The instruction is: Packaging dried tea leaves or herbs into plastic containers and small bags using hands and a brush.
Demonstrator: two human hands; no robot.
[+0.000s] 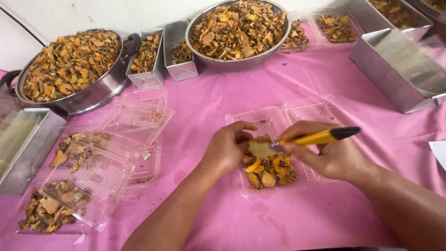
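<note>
Nearest, over an open clear plastic clamshell [260, 122] on the pink tabletop [288, 218], the left hand [227, 148] has its grip pinching a pale yellow slice [260, 148], steadied so the right hand [332, 155], closed round a yellow-handled knife [320, 137], can work its blade against it. Orange-brown dried pieces [272, 171] lie directly beneath (placed, it seems, to catch what drops). Further off stand more filled clamshells [81, 186], a pan [69, 65] and a colander [238, 29] heaped with the same pieces.

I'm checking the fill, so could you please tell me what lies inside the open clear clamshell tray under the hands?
Orange-brown dried slices fill the near end of the clamshell tray. The left hand and right hand cover its middle, so anything there is hidden.
</note>
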